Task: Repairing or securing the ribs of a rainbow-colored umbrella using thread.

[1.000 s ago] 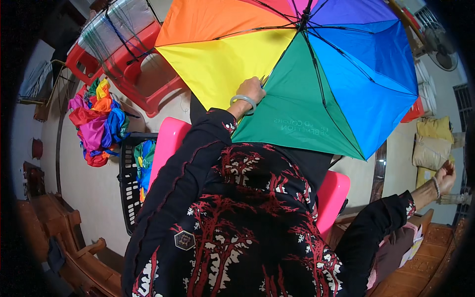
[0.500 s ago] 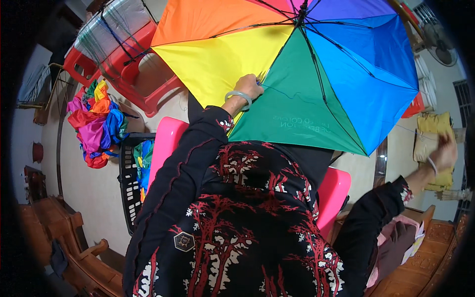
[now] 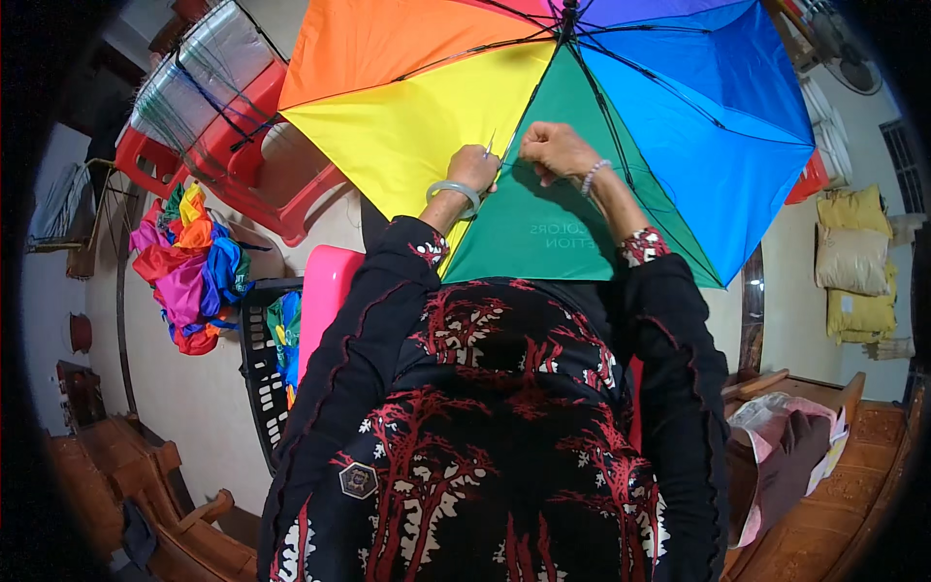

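At the work point, the fingers of the left hand (image 3: 473, 173) are curled and pressed together at the seam between the yellow panel (image 3: 417, 126) and the green panel (image 3: 553, 228); they appear to pinch the cloth there. A thin, pale, pointed item (image 3: 491, 142) stands up from this grip; it is too small to identify. The right hand (image 3: 562, 153) is just beside it, above the green panel, with thumb and forefinger drawn together. From where I stand, I cannot tell whether they pinch a thread.

The step appears to be fine hand work at the seam. Keep the left pinch firm and close to the black rib (image 3: 534, 99), so that cloth and rib stay aligned. Make small, even pulls with the right fingers; a hard pull could pucker the cloth or bend the rib. Keep both hands clear of the pointed item.

The umbrella (image 3: 567, 107) is spread in front of the person, underside facing up, its near edge at the person's waist. Support this edge against the body so that the canopy does not swing. A black basket (image 3: 260, 354) stands to the left.
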### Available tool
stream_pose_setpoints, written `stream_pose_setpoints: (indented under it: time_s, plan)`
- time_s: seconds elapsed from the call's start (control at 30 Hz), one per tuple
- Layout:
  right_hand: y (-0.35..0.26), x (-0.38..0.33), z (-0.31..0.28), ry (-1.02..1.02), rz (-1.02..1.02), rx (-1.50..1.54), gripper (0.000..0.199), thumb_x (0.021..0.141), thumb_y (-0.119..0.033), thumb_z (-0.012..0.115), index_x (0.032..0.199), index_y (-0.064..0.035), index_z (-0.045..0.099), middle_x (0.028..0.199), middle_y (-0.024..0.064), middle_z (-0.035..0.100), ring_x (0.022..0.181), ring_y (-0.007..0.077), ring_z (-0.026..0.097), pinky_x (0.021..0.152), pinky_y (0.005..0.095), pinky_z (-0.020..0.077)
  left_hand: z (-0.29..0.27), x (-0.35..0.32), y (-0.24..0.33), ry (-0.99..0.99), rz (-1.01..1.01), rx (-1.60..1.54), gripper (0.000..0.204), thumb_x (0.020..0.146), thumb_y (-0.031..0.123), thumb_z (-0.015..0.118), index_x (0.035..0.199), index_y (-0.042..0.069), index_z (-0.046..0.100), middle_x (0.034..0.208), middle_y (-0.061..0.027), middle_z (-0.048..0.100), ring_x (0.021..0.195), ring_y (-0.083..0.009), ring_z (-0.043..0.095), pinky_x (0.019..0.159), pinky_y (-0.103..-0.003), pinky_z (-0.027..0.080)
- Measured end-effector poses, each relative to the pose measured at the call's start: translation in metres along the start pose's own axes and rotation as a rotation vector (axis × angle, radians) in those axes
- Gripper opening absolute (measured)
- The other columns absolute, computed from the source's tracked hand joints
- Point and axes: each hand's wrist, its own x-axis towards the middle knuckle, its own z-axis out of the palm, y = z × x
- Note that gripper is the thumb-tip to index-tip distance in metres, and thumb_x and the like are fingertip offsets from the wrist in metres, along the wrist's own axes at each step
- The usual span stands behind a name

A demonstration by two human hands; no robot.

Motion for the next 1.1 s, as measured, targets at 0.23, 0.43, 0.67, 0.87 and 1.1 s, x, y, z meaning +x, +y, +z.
stream_pose_setpoints:
  time_s: [0.23,0.43,0.67,0.87,1.1]
  plan:
    - [0.027,0.017,0.025,0.100,0.118,0.077,0.011,0.077,-0.012,0.056,0.073,-0.0041,0.051,0.061,0.0032,0.056,0.045,0.0111,0.054,0.038,0.0246,0.0453,0.002,-0.007,0.001,-0.028,0.035,0.010,0.017,0.070,0.016,0.060,0.067,-0.001,0.059,0.055,-0.0105,0.059,0.049,-0.0181,0.060,0.053,-0.031,0.048]
    - [0.035,0.025,0.033,0.188,-0.070,-0.092,0.010,0.081,-0.012,0.052,0.075,-0.0043,0.050,0.059,0.0051,0.057,0.040,0.0111,0.051,0.034,0.0247,0.0418,-0.001,0.005,-0.011,-0.041,0.107,0.030,0.015,0.063,0.014,0.066,0.068,0.001,0.060,0.060,-0.0101,0.061,0.054,-0.0177,0.062,0.055,-0.030,0.049]
    - [0.031,0.015,0.039,0.130,0.046,0.023,0.009,0.084,-0.011,0.049,0.077,-0.0052,0.050,0.060,0.0062,0.057,0.039,0.0104,0.050,0.032,0.0245,0.0397,0.002,0.005,-0.013,-0.053,0.101,-0.015,0.009,0.065,0.004,0.061,0.069,0.000,0.055,0.058,-0.0064,0.055,0.050,-0.0139,0.055,0.048,-0.028,0.044]
    - [0.036,0.015,0.037,0.145,0.060,0.259,0.010,0.084,-0.012,0.049,0.078,-0.0041,0.049,0.061,0.0061,0.057,0.040,0.0099,0.050,0.032,0.0242,0.0412,0.002,0.004,-0.012,-0.035,0.093,-0.023,0.006,0.067,0.002,0.059,0.069,-0.001,0.054,0.059,-0.0061,0.055,0.050,-0.0143,0.055,0.047,-0.028,0.043]
    - [0.041,0.016,0.039,0.190,0.077,0.307,0.009,0.085,-0.012,0.050,0.079,-0.0042,0.049,0.060,0.0049,0.055,0.041,0.0101,0.050,0.033,0.0242,0.0422,0.002,0.003,-0.011,-0.042,0.090,-0.018,0.007,0.068,0.005,0.059,0.070,-0.001,0.055,0.058,-0.0076,0.056,0.050,-0.0145,0.056,0.048,-0.029,0.044]
